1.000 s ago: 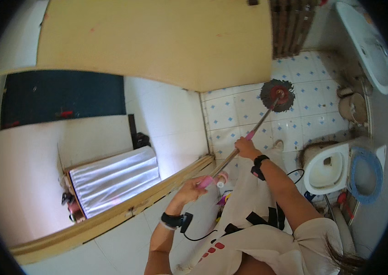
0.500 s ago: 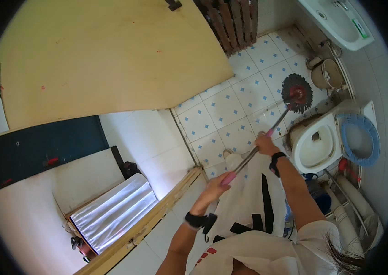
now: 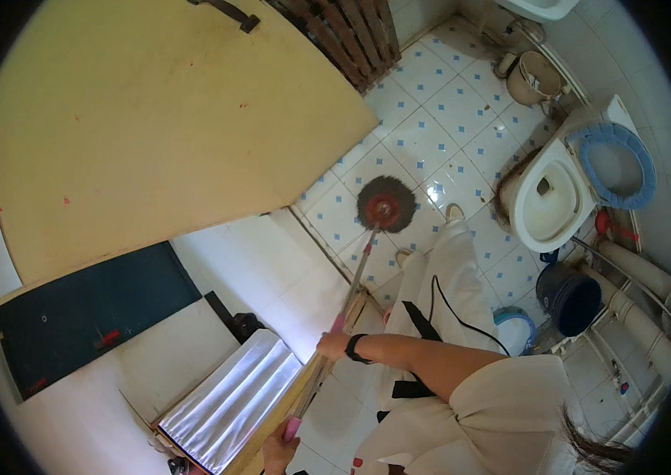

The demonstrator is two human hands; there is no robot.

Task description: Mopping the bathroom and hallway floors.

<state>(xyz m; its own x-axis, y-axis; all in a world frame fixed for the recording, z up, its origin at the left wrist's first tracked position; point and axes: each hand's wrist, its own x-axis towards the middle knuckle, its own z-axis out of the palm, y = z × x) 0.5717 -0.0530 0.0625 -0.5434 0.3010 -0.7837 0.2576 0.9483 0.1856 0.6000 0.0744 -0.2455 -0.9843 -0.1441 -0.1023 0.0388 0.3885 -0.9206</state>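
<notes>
A mop [image 3: 385,204] with a round, dark grey fringed head and a red centre rests on the tiled floor, close to the doorway threshold. Its metal pole with pink grips slants from there toward the lower left. Partway down the pole, my right hand [image 3: 334,346] is wrapped round it, a black band on the wrist. At the pole's lower end my left hand [image 3: 278,450] grips near the pink end piece; its forearm is mostly out of the picture.
A yellow door [image 3: 169,134] stands open on the left, beside a wooden slatted rack [image 3: 347,36]. To the right are a toilet [image 3: 553,198] with a blue seat cover, a beige bucket [image 3: 532,81], a dark blue bucket [image 3: 566,301] and pipes [image 3: 628,313]. My feet are between mop and toilet.
The mop head has swept left and nearer, away from beside the toilet to the doorway side. Both hands have moved left and down with the pole, and my view has shifted.
</notes>
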